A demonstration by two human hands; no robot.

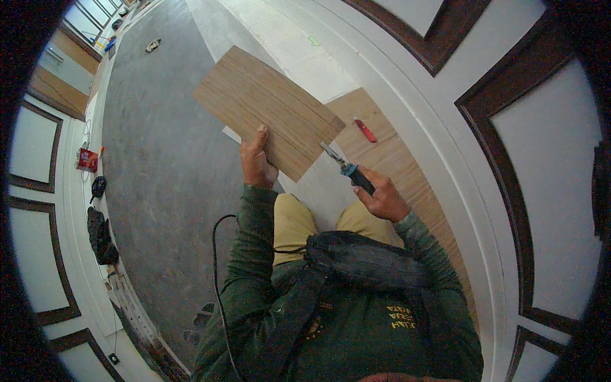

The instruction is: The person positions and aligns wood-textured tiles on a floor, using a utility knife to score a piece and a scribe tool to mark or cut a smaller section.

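Note:
My left hand (pixel 258 158) grips a cut piece of wood-look floor plank (pixel 267 108) by its near edge, thumb on top and fingers underneath. The plank is raised and tilted in front of my knees. In my right hand (pixel 384 196) is a hand tool with a dark handle, a blue collar and a narrow metal end (pixel 332 153); I cannot make out its exact kind. The tool's tip lies close to the plank's right lower corner; whether they touch, I cannot tell. A red utility knife (pixel 365 130) rests on laid wood-look flooring (pixel 382 156) just right of the plank.
Panelled wall (pixel 541 178) runs close along my right side. Grey floor (pixel 172 140) stretches left and ahead, with a small crumpled item (pixel 153 46) far off. A red box (pixel 87 160) and a black bag (pixel 100 235) line the left wall. A black cable (pixel 216 280) hangs beside my left arm.

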